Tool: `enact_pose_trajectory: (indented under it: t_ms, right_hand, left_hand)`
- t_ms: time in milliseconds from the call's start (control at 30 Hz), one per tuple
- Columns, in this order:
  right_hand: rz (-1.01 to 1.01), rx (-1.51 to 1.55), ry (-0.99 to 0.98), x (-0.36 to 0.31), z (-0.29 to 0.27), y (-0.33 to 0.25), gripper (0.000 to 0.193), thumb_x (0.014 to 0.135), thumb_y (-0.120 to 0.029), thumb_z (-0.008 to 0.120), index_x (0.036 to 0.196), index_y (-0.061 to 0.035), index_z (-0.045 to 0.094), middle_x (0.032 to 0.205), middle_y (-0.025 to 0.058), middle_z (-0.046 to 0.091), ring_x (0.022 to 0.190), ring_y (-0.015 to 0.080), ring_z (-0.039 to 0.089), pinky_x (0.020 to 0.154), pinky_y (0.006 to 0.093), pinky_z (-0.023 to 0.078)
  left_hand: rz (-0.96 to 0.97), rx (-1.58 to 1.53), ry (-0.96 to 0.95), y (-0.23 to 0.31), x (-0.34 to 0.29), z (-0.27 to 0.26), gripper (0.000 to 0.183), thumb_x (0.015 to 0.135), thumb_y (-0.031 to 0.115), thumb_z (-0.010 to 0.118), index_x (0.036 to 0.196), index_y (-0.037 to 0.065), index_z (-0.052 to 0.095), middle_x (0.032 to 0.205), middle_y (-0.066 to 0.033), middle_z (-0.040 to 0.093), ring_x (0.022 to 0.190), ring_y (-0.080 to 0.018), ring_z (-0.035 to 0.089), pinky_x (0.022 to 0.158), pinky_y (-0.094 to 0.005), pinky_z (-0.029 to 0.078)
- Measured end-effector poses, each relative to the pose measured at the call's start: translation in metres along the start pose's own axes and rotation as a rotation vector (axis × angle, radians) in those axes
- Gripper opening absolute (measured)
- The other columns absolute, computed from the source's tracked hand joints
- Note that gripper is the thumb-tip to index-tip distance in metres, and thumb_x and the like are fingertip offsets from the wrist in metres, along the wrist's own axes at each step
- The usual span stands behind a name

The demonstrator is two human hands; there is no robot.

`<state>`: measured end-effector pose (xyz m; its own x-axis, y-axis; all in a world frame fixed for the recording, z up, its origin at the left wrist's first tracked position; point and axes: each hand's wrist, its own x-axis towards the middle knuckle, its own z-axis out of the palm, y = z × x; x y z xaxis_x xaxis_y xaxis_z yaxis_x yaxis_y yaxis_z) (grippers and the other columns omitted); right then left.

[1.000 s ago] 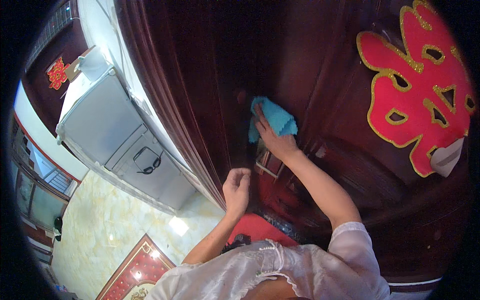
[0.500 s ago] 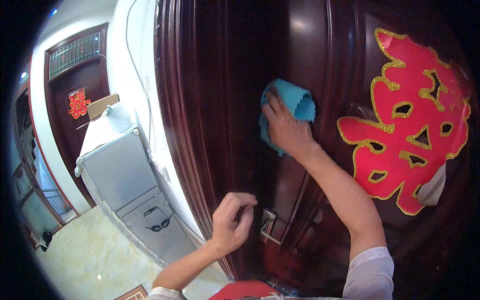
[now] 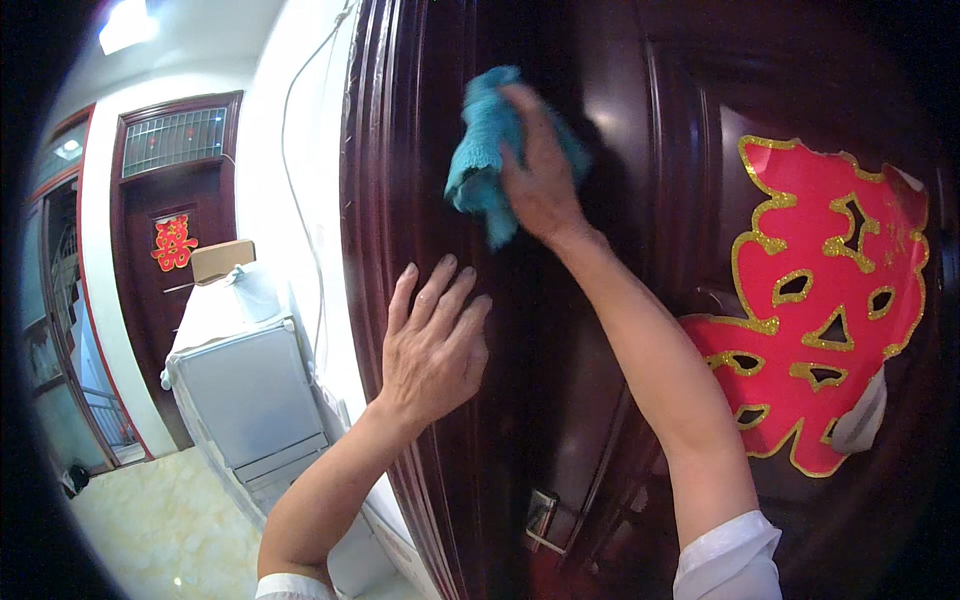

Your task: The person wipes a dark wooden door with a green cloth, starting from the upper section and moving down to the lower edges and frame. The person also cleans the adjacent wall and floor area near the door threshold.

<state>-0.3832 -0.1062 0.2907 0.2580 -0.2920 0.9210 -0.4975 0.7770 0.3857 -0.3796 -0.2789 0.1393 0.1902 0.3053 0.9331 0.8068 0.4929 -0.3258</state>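
Note:
My right hand (image 3: pixel 542 170) is raised and presses a teal cloth (image 3: pixel 483 140) against the dark reddish-brown wooden door (image 3: pixel 610 80), near its frame. The cloth bunches out to the left of the fingers, slightly blurred. Lower and to the left, my left hand (image 3: pixel 435 340) has its fingers spread, back of the hand toward me, in front of the door frame (image 3: pixel 385 200). It holds nothing; I cannot tell whether it touches the wood. Below both hands is a metal door handle (image 3: pixel 541 515).
A red paper cutout with gold glitter edging (image 3: pixel 830 310) hangs on the door at right, one corner peeling. To the left stands a pale grey refrigerator (image 3: pixel 245 395) with a cardboard box (image 3: pixel 222 262) on top. Farther back is another dark door (image 3: pixel 180 330).
My right hand has carried the cloth up and left toward the door frame. My left hand has risen and its curled fingers have spread. The view has shifted too.

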Motion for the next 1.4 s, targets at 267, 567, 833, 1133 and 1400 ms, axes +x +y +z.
enact_pose_trajectory:
  t_ms: [267,567,833,1133,1400]
  right_hand:
    - [0.315,0.146,0.091,0.067,0.039,0.073,0.059,0.084,-0.022,0.063,0.137,-0.0057,0.042,0.139,0.0231,0.042,0.129,0.0408,0.039,0.110,0.0478,0.030]
    - [-0.386,-0.560,-0.147,0.127,-0.002,0.046,0.046,0.085,-0.015,0.057,0.130,-0.0065,0.051,0.134,0.0193,0.048,0.128,0.0374,0.042,0.107,0.0455,0.035]
    - [-0.297,-1.193,-0.338,0.126,-0.106,0.094,0.037,0.087,-0.016,0.046,0.120,-0.0108,0.063,0.136,0.0114,0.051,0.132,0.0307,0.041,0.107,0.0457,0.036]
    - [-0.185,-1.547,-0.232,0.181,-0.300,0.060,0.048,0.093,-0.036,0.049,0.139,-0.0216,0.047,0.147,0.0070,0.040,0.137,0.0280,0.035,0.112,0.0468,0.026]
    - [0.338,-1.730,0.000,0.203,-0.506,0.000,0.059,0.087,-0.044,0.048,0.145,-0.0342,0.037,0.156,0.0079,0.022,0.143,0.0342,0.020,0.110,0.0589,0.019]
  left_hand:
    - [-0.001,-0.031,0.013,0.000,0.000,0.008,0.028,0.071,0.007,0.062,0.098,0.007,0.066,0.123,-0.0128,0.058,0.130,-0.0295,0.045,0.114,-0.0525,0.023]
    - [0.029,0.027,-0.034,-0.004,-0.004,0.002,0.032,0.070,0.008,0.064,0.103,0.009,0.065,0.125,-0.0148,0.057,0.130,-0.0305,0.044,0.113,-0.0529,0.023]
    - [-0.019,0.119,-0.071,0.007,-0.005,0.001,0.037,0.070,0.010,0.066,0.107,0.008,0.064,0.130,-0.0149,0.053,0.134,-0.0307,0.038,0.116,-0.0541,0.018]
    - [-0.090,-0.210,0.097,0.091,0.024,0.029,0.029,0.073,0.005,0.065,0.102,0.006,0.063,0.131,-0.0185,0.049,0.134,-0.0387,0.037,0.114,-0.0593,0.018]
    - [-0.071,-0.390,0.317,0.138,0.124,0.070,0.035,0.076,0.006,0.064,0.110,0.004,0.058,0.129,-0.0196,0.049,0.129,-0.0394,0.040,0.112,-0.0534,0.025]
